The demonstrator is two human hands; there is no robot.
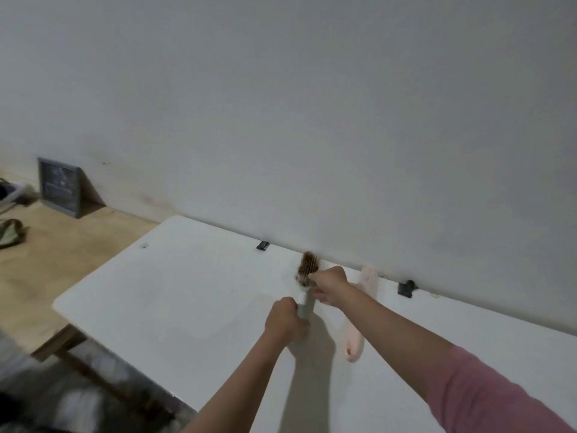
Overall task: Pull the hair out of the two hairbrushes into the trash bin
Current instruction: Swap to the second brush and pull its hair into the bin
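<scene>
- My left hand (285, 320) is wrapped tight round the pale grey handle of the white hairbrush (305, 295), holding it up over the tabletop (175, 292).
- My right hand (331, 284) is curled at the brush head, fingertips pinching into the brown hair (308, 264) matted in the bristles.
- The pink hairbrush (359, 323) lies flat just beside it, smooth plastic, partly under my right forearm.
- The tabletop is plain matte white, set against a grey wall (312, 120); the frame is blurred.
</scene>
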